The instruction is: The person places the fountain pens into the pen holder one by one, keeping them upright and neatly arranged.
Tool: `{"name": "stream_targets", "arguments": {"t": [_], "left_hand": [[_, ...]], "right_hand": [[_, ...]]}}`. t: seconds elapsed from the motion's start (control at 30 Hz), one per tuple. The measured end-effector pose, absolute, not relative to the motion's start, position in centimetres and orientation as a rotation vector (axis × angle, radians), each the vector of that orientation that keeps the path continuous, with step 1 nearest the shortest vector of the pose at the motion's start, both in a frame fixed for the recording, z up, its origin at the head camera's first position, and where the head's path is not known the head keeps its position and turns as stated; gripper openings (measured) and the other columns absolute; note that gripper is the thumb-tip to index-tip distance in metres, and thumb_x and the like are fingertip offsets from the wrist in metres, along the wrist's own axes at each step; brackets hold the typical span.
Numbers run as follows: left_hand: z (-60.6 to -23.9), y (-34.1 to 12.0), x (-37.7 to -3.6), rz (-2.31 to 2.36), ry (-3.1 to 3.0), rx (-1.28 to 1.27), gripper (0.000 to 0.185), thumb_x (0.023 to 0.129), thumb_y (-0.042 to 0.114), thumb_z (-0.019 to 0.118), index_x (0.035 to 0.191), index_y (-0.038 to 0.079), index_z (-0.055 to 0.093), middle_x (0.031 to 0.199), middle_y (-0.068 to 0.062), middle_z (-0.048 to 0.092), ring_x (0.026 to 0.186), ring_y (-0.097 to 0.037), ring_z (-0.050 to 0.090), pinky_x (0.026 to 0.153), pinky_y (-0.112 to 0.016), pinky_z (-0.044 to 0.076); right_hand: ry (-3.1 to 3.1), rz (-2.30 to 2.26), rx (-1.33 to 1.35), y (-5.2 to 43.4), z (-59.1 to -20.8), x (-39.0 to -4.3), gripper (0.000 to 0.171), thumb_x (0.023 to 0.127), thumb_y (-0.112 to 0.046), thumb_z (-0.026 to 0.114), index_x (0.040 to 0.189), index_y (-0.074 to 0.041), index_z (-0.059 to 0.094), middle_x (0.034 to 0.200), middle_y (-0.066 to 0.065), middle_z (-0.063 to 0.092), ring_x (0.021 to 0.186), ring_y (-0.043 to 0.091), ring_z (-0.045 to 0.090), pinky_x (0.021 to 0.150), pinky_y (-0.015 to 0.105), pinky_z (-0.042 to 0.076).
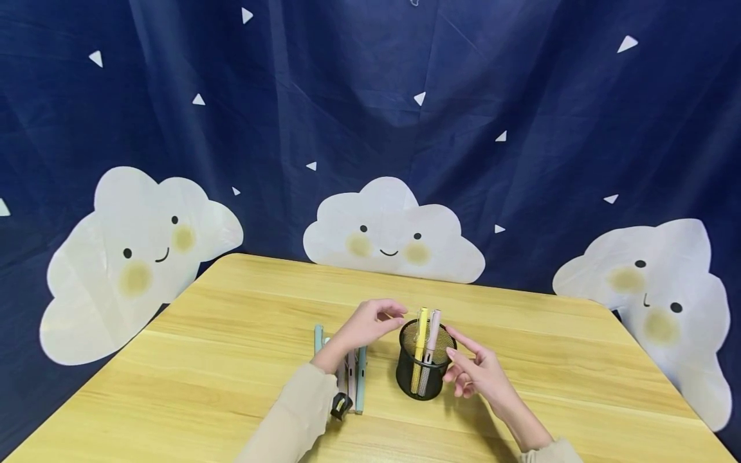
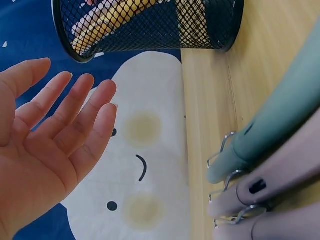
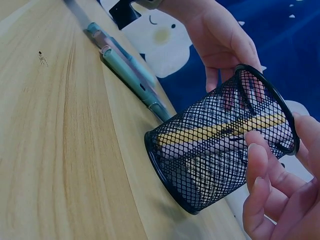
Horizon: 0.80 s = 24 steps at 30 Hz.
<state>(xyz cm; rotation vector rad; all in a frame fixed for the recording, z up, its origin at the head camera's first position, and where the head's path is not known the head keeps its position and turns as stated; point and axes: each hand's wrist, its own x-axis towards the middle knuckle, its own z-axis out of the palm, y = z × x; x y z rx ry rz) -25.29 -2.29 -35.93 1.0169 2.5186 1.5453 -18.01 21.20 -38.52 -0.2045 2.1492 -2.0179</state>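
Observation:
A black mesh pen cup (image 1: 424, 379) stands upright on the wooden table (image 1: 231, 360), near its middle front. A yellow pen (image 1: 420, 334) and a pink pen (image 1: 432, 334) stand inside it. My left hand (image 1: 384, 316) hovers just left of the cup's rim and holds nothing. The left wrist view shows its fingers (image 2: 75, 110) straight and spread. My right hand (image 1: 460, 366) is at the cup's right side, fingers loosely bent. Its fingertips (image 3: 257, 165) lie at the mesh wall (image 3: 210, 150) near the rim; I cannot tell whether they touch it.
Several teal and pink pens (image 1: 354, 379) lie side by side on the table left of the cup, partly under my left forearm, clips (image 2: 227, 150) showing. A dark blue cloth with white clouds (image 1: 393, 231) hangs behind the table.

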Motion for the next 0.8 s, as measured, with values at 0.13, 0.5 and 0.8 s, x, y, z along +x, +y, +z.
{"name": "stream_targets", "arguments": {"t": [0.13,0.5,0.8], "left_hand": [[-36.0,-2.6,-25.3,1.549,2.525,1.002,0.025,0.087,0.011,0.056,0.108,-0.003,0.059,0.098,-0.011,0.063,0.083,-0.019,0.058,0.071,-0.025,0.047],[-36.3,-3.9,-25.2,1.568,2.527,0.949,0.024,0.087,0.012,0.056,0.106,-0.002,0.060,0.090,-0.008,0.062,0.077,-0.016,0.057,0.066,-0.024,0.047],[-36.2,-4.8,-25.2,1.625,2.495,0.911,0.022,0.087,0.008,0.055,0.105,-0.003,0.060,0.087,-0.012,0.063,0.075,-0.018,0.058,0.065,-0.025,0.048]], "right_hand": [[2.152,-2.014,-0.213,21.3,-38.6,-18.0,0.062,0.090,-0.025,0.053,0.142,-0.010,0.022,0.064,0.012,0.063,0.042,0.011,0.053,0.040,0.020,0.040],[2.148,-2.010,-0.226,21.3,-38.8,-18.0,0.061,0.091,-0.025,0.052,0.142,-0.011,0.021,0.064,0.009,0.063,0.042,0.010,0.053,0.040,0.019,0.040],[2.142,-2.016,-0.217,21.2,-38.7,-18.1,0.061,0.091,-0.024,0.052,0.142,-0.011,0.021,0.064,0.009,0.063,0.042,0.010,0.053,0.040,0.019,0.040]]}}
